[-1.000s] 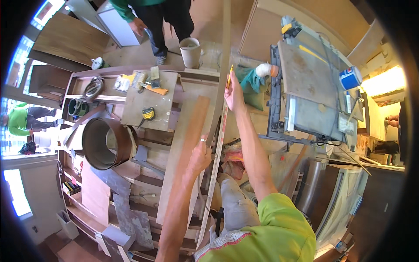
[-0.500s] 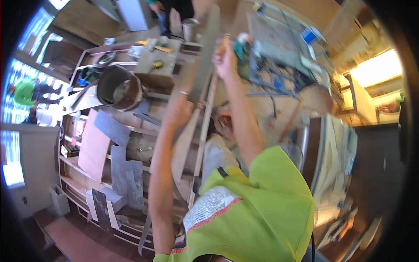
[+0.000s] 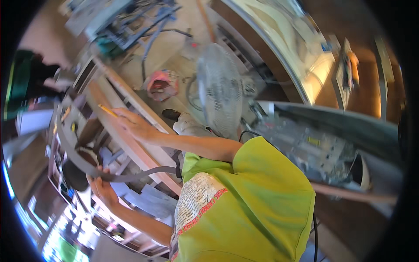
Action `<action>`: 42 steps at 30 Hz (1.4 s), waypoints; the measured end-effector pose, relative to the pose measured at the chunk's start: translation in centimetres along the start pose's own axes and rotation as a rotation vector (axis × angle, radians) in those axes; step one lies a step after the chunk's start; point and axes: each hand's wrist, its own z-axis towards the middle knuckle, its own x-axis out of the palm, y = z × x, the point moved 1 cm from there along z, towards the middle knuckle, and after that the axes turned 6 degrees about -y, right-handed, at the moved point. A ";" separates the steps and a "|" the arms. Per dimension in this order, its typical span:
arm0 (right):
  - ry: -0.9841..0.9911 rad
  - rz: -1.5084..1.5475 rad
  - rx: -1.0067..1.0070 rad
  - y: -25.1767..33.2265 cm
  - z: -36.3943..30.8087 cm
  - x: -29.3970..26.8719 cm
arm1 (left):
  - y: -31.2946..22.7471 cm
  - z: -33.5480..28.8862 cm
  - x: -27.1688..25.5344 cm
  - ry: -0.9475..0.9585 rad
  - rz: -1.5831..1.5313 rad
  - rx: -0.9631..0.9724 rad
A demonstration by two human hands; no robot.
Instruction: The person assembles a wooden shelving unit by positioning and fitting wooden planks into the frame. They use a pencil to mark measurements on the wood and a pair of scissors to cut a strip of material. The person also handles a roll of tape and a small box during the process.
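My left hand is closed around a long, flexible grey strip. The strip bends in a wide curve, one part rising to the far left and the other running back toward my waist. In my right hand a thin yellow pencil is pinched, its end pointing left. That hand hovers over the long timber rails of a wooden frame, and I cannot tell whether it touches them. Grey flat sheets lie on the frame near my left forearm.
A standing fan is ahead, right of a pink bag on the floor. Blue metal framework lies beyond. A dark cylindrical bucket sits left. A person in dark clothing is at the far left. Cluttered grey panels are at right.
My view has swung to the right. My left hand has gone from the strip held straight out ahead to gripping it in a curve; the right hand still has the pencil, now lower.
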 end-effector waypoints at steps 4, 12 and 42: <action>0.040 -0.008 -0.116 4.9 -2.2 -4.7 | 2.3 0.6 0.2 0.053 -0.005 0.015; 0.147 -0.106 -0.021 8.7 -4.7 -3.1 | 1.5 -2.0 3.3 0.202 -0.281 0.087; -0.909 -0.538 -0.373 49.3 19.0 -41.8 | 2.0 -12.0 -1.4 -0.004 -0.262 0.138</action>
